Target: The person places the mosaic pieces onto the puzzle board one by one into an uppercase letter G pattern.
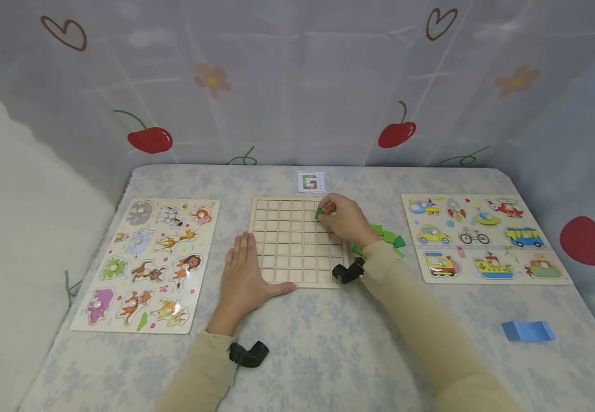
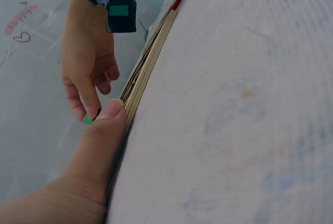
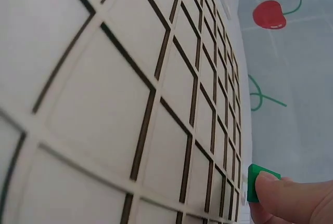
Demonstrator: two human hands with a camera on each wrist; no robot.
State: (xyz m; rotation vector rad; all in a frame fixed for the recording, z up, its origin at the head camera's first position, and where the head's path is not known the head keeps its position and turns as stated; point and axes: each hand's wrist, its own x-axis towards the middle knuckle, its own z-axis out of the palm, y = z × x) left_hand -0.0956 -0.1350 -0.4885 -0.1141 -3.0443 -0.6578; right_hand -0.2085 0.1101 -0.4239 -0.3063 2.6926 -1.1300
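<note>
A wooden grid board [image 1: 290, 249] lies in the middle of the table, its square cells bare where they show. My left hand [image 1: 246, 280] rests against the board's left and front edges, fingers straight and thumb spread; in the left wrist view the thumb [image 2: 99, 143] touches the board's edge. Over the board's back right part, my right hand [image 1: 348, 220] pinches a small green block [image 3: 253, 183] between thumb and fingertips. Several green pieces [image 1: 389, 236] lie beside the board on the right, partly hidden by the right hand and wrist.
A small card with a coloured letter G [image 1: 311, 182] lies behind the board. An animal puzzle [image 1: 166, 304] sits on the left, a vehicle puzzle [image 1: 483, 252] on the right. Near the right front lies a blue block [image 1: 528, 331]. A printed curtain [image 1: 297, 86] hangs behind the table.
</note>
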